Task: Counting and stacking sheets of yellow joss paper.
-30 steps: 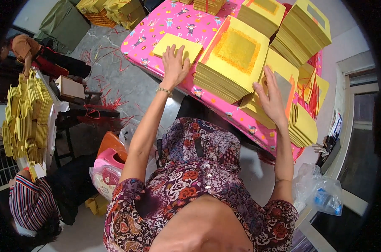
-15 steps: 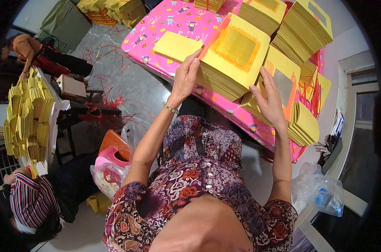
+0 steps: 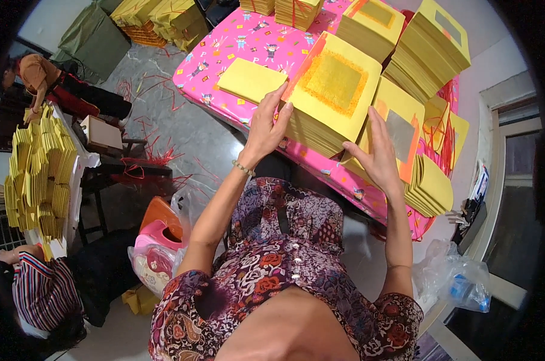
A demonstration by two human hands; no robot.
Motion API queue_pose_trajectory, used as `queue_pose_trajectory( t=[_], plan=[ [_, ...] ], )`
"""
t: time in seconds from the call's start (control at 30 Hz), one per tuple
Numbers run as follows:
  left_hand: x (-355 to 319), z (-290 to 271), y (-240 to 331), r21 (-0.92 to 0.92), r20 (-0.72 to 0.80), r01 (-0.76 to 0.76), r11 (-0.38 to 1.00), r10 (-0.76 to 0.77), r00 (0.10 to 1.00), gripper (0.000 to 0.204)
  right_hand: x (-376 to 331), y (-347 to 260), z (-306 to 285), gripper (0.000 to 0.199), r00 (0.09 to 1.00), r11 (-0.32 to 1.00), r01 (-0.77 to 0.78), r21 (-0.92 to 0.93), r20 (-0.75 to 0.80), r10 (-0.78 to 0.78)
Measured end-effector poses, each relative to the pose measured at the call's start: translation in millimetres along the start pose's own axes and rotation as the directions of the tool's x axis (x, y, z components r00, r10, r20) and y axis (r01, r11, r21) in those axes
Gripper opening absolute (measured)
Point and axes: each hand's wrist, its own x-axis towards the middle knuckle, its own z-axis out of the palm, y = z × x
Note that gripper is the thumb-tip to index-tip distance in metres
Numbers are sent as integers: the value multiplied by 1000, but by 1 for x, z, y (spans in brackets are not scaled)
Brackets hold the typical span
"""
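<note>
A thick squared stack of yellow paper sheets [image 3: 311, 123], topped by a gold square with an orange border, stands on a pink table [image 3: 221, 45] with a cartoon-print cover. My left hand [image 3: 266, 126] rests along the stack's left side, fingers stretched out and thumb apart. Against its right side lies my right hand [image 3: 379, 153], fingers straight and thumb spread at the near corner. A low yellow pile [image 3: 251, 78] sits just left of the stack. To the right, another yellow stack [image 3: 402, 123] bears a silver square and orange edging, partly behind my right hand.
More yellow stacks [image 3: 429, 51] stand at the table's far right. Red ties [image 3: 448, 129] hang near its right edge. Two people work at a table of yellow bundles [image 3: 44, 174] on the left. An orange-and-pink stool [image 3: 161, 225] and plastic bags [image 3: 459, 283] are beside me.
My view has shifted slightly, so the table and stacks sit a little lower in it. Both hands stay at the sides of the same stack.
</note>
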Motion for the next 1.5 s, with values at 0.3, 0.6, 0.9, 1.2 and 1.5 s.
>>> queue_pose_trajectory(
  t=[0.3, 0.6, 0.9, 1.2, 1.5],
  plan=[
    [3, 1, 0, 14, 16, 31, 999, -31, 999, 48, 2, 2, -2, 85, 1000, 1000, -2, 7, -14, 2],
    [4, 1, -3, 26, -2, -4, 1000, 5, 1000, 47, 4, 0, -3, 80, 1000, 1000, 1, -26, 3, -1],
    [4, 1, -5, -30, 7, -17, 999, 18, 1000, 52, 1, -7, -3, 79, 1000, 996, -1, -92, -18, -1],
    [6, 0, -8, 25, 17, -102, 994, 101, 995, 57, -1, -5, 3, 74, 997, 992, 54, -118, -40, -59],
    [6, -1, -8, 2, 25, -75, 997, 75, 997, 56, -1, -12, 3, 66, 996, 983, 44, -179, -66, -57]
  ],
)
